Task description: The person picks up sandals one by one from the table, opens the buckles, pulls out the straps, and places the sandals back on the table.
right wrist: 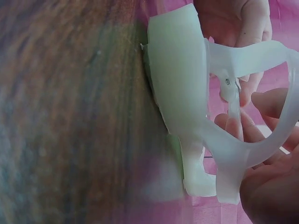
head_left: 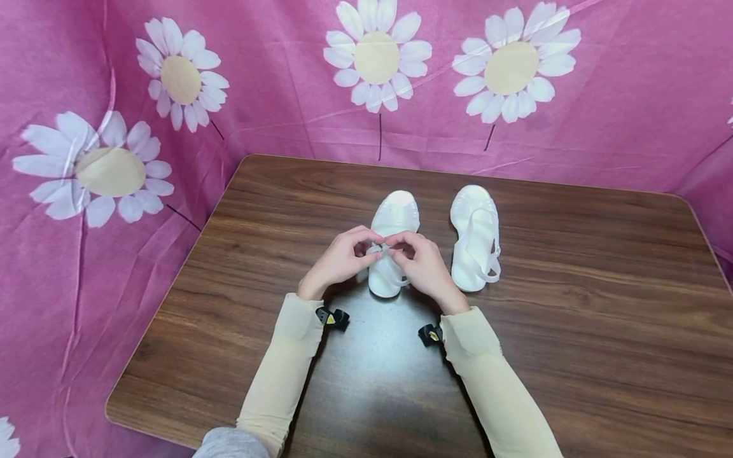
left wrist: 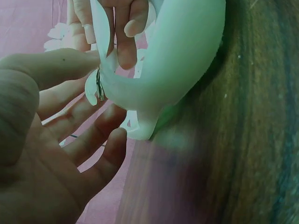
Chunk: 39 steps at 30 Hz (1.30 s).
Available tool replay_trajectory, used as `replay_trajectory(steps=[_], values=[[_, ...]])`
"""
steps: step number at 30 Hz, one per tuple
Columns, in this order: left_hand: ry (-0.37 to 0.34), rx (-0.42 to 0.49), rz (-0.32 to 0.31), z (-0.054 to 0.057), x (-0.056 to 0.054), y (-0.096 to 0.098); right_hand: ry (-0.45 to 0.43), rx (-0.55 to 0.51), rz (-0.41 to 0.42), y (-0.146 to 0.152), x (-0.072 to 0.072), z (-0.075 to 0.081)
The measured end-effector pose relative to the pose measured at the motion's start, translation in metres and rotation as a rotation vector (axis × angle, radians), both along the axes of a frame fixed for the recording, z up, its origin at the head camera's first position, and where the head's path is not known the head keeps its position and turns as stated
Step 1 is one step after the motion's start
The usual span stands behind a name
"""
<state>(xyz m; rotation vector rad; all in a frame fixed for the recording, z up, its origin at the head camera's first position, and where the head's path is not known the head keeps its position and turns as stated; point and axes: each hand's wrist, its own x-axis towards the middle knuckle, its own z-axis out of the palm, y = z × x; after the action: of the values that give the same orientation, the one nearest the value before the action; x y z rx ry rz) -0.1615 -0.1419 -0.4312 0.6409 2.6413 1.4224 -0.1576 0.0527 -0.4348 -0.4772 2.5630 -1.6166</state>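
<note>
Left hand (head_left: 342,256) and right hand (head_left: 424,264) pinch translucent white plastic strap (left wrist: 103,32) near small metal buckle (left wrist: 99,84), white open sandal (head_left: 395,216) sole-down on brown wood-grain table (head_left: 572,299); probably buckle work, next needs strap-to-buckle alignment.

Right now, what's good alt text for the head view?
A person's left hand and right hand hold the strap of a white sandal. Another white sandal sits to its right on a wood-grain table, before a pink daisy-print cloth.

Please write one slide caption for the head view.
Left hand and right hand hold a strap of one white sandal; another sandal lies alongside.
</note>
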Motion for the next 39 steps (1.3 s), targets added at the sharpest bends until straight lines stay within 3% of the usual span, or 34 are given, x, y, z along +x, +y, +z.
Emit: replay_trajectory(steps=[12, 15, 20, 26, 31, 39], values=[[-0.01, -0.008, -0.022, -0.003, -0.001, -0.002, 0.016, 0.009, 0.001, 0.0, 0.0, 0.001], [-0.03, -0.032, 0.01, -0.002, -0.001, -0.001, 0.024, 0.009, -0.006, 0.0, 0.001, 0.001], [-0.072, -0.08, 0.122, 0.002, 0.001, 0.005, 0.025, -0.009, -0.018, 0.0, 0.001, 0.001], [-0.046, -0.147, 0.239, 0.004, 0.003, 0.013, 0.031, -0.016, -0.02, -0.001, 0.001, 0.001], [-0.027, -0.161, 0.267, 0.007, 0.005, 0.016, 0.067, 0.007, -0.005, -0.001, 0.002, 0.001], [-0.046, -0.134, 0.255, 0.006, 0.004, 0.015, 0.21, 0.05, 0.007, -0.003, 0.003, -0.003]])
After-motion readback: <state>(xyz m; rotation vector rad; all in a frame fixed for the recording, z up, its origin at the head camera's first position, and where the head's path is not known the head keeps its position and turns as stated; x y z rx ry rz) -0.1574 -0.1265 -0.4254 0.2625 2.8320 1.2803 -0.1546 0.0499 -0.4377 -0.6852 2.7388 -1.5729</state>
